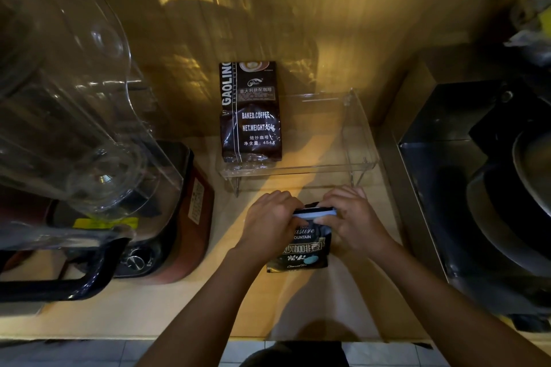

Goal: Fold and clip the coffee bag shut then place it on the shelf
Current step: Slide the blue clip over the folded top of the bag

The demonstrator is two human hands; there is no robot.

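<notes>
A small dark coffee bag (301, 250) with white lettering stands on the counter in front of me. Its top is folded over, and a pale blue clip (314, 213) lies across the fold. My left hand (269, 223) grips the bag's top left corner and the clip's left end. My right hand (353, 217) pinches the clip's right end against the bag. Just behind my hands stands a clear acrylic shelf (354, 140) on thin metal legs.
A larger brown coffee bag (250, 116) stands on the shelf's left side against the wall. A blender with a clear jug (74, 128) and a red-brown base (185, 211) fills the left. A dark sink with pans (492, 202) lies at the right.
</notes>
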